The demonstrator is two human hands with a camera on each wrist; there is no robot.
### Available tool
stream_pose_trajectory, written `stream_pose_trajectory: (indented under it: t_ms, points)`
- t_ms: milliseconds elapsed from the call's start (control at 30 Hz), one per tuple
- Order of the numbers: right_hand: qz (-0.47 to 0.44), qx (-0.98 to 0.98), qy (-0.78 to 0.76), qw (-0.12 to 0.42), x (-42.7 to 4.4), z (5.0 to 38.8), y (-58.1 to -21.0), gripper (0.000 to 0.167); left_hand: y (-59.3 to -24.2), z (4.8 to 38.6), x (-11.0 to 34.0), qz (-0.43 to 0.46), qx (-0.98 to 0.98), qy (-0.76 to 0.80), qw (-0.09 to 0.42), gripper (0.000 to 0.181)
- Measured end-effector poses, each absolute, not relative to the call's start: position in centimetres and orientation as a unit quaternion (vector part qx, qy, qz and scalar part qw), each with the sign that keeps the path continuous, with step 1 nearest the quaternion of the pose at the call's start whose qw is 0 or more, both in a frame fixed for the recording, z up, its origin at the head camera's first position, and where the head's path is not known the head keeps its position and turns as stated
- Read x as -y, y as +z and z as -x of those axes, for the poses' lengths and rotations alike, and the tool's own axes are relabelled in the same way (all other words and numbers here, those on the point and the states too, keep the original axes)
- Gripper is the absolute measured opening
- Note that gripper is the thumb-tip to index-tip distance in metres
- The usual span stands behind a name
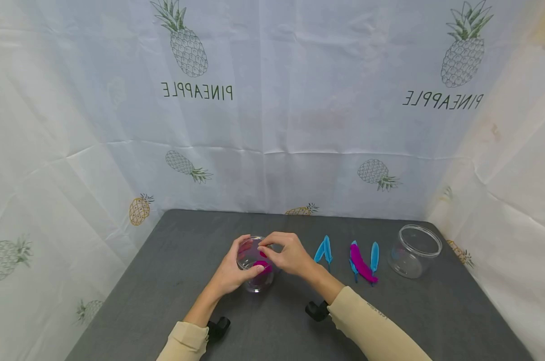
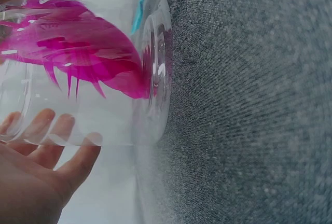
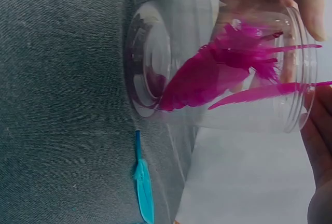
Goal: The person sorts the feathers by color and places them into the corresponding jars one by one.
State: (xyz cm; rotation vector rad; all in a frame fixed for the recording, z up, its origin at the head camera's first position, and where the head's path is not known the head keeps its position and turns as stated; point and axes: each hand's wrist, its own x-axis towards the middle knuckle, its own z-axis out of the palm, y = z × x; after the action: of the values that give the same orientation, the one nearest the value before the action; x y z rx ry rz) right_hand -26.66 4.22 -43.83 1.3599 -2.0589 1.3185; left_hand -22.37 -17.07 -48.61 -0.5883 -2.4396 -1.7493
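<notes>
Behind a dark gray table [image 1: 173, 271] hangs a white pineapple-print curtain [image 1: 272, 120], and a wide clear jar [image 1: 405, 263] stands at the table's right. Near the middle, the left hand [image 1: 232, 273] grips a narrower jar [image 1: 256, 287] — magenta feathers [image 3: 202, 79] inside — while the right hand [image 1: 290, 254] pinches another feather [image 3: 254, 95] at its mouth. Blue feathers [image 1: 374, 256] lie between the jars.

place: booth-like, curtained off | around: pale creased cloth [image 1: 295, 115] on three sides | print: pineapples [image 1: 188, 52], lettering [image 1: 197, 91] PINEAPPLE mirrored | middle: dark grey table [image 1: 182, 255], far edge by the cloth | worn: black wrist mounts [image 1: 316, 311] | beyond: hidden; home, lab or office, cannot tell
</notes>
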Motion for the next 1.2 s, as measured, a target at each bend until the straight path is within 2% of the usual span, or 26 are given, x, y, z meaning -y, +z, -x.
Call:
stream_pose_trajectory:
  t_ms: [333, 533, 1200]
  points:
    - [-0.486, 0.743, 0.423, 0.18, -4.3, 26.5, -44.2, 0.005, -48.5, 22.3, 17.0, 0.191, 0.798, -0.571, 0.033, 0.089]
    - [-0.487, 0.749, 0.406, 0.194, -4.3, 26.5, -44.2, 0.008, -48.4, 22.3, 17.0, 0.192, 0.8, -0.568, 0.035, 0.088]
    - [-0.484, 0.771, 0.369, 0.19, -7.2, 25.9, -42.9, 0.011, -48.8, 22.6, 17.1, 0.196, 0.799, -0.566, 0.052, 0.088]
